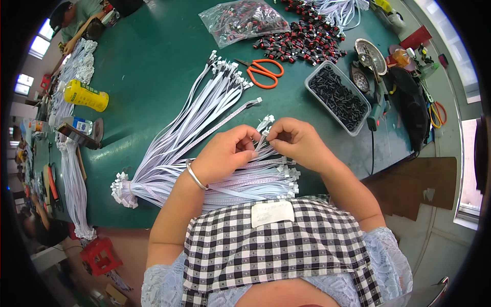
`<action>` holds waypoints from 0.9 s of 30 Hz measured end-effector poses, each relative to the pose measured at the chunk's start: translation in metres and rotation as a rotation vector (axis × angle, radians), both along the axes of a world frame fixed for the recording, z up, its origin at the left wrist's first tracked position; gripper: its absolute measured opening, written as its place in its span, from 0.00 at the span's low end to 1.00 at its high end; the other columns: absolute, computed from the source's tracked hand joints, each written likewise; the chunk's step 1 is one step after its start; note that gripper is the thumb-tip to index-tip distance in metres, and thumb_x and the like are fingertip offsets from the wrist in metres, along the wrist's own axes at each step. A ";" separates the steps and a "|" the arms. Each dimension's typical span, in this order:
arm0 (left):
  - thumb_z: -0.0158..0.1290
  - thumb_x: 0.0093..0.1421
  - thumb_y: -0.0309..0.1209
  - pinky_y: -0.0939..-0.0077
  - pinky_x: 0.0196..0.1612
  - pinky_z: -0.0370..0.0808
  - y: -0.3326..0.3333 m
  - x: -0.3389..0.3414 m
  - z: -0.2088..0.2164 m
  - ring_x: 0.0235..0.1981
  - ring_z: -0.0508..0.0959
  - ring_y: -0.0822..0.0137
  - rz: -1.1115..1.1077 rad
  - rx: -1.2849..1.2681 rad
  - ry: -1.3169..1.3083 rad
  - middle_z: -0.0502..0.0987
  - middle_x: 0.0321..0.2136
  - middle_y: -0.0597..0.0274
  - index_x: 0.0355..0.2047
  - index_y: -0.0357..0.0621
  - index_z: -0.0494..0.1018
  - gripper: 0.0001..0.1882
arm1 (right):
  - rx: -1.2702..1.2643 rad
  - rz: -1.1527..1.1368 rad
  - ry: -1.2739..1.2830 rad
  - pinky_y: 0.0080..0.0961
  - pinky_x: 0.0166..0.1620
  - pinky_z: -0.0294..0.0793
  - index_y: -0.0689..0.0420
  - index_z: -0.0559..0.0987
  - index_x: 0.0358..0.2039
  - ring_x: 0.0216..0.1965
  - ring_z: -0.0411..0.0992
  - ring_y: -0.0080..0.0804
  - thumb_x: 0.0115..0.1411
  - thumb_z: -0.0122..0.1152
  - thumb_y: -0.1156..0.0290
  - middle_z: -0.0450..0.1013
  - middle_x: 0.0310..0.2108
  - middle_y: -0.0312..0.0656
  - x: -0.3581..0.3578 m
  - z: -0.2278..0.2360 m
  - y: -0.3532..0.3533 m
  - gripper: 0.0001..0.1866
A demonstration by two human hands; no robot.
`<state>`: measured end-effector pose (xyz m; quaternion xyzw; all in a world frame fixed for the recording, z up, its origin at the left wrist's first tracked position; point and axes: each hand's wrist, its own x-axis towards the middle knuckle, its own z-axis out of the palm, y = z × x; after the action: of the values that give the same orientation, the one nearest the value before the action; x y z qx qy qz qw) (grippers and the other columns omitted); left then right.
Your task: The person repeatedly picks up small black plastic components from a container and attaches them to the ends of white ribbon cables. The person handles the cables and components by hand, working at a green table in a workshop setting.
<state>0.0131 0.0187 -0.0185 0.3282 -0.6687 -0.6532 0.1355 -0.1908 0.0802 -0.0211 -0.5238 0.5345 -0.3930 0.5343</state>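
Observation:
A large bundle of flat white cables [176, 158] fans out across the table, gathered at its left end by many white connectors [123, 190]. My left hand [227, 151], with a bangle on the wrist, pinches one cable close to its tip. Opposite it, my right hand [297, 142] has thumb and forefinger closed at the white plug end [264, 133] of that cable. Fingers hide part of the plug. Further loose cable ends with white plugs [291, 176] lie below my hands. Other cables in the bundle, at upper left, carry black sleeves [230, 74] near their plugs.
Orange-handled scissors [265, 73] lie beyond my hands. A clear tub of small black tubes [337, 97] stands at right, by a hot-glue gun [378, 105]. Behind are a pile of red-and-black parts [309, 38] and a plastic bag [243, 23]. A yellow bottle [86, 95] lies left; a co-worker [79, 23] sits beyond.

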 end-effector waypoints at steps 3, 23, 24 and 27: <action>0.53 0.54 0.20 0.83 0.26 0.68 0.002 -0.003 0.001 0.21 0.70 0.78 0.072 -0.043 0.034 0.71 0.22 0.69 0.40 0.39 0.69 0.13 | 0.030 0.023 -0.027 0.14 0.36 0.69 0.62 0.71 0.37 0.33 0.68 0.15 0.52 0.57 0.84 0.70 0.31 0.32 0.001 -0.003 -0.002 0.11; 0.55 0.53 0.28 0.65 0.34 0.72 -0.010 -0.024 0.012 0.31 0.75 0.55 0.154 -0.912 -0.426 0.71 0.33 0.57 0.35 0.45 0.69 0.09 | -1.299 0.229 -1.165 0.30 0.36 0.74 0.58 0.72 0.30 0.33 0.72 0.32 0.58 0.54 0.69 0.69 0.31 0.39 0.010 0.145 0.058 0.06; 0.55 0.53 0.29 0.64 0.35 0.73 -0.005 -0.024 0.016 0.32 0.75 0.55 0.102 -0.886 -0.443 0.71 0.33 0.57 0.35 0.45 0.70 0.09 | -1.383 0.176 -1.206 0.30 0.38 0.74 0.59 0.73 0.29 0.33 0.72 0.33 0.57 0.55 0.70 0.70 0.31 0.39 0.020 0.153 0.060 0.06; 0.54 0.53 0.28 0.64 0.36 0.73 0.007 -0.018 0.009 0.32 0.75 0.54 -0.028 -0.926 -0.544 0.71 0.32 0.56 0.36 0.44 0.70 0.09 | -1.148 0.372 -1.187 0.27 0.41 0.70 0.62 0.72 0.27 0.29 0.70 0.34 0.52 0.60 0.76 0.69 0.25 0.39 0.019 0.160 0.060 0.06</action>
<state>-0.0047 0.0258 -0.0096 0.3825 -0.9022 -0.1830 0.0791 -0.1719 0.1405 0.1388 -0.5003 -0.2122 -0.7189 0.4334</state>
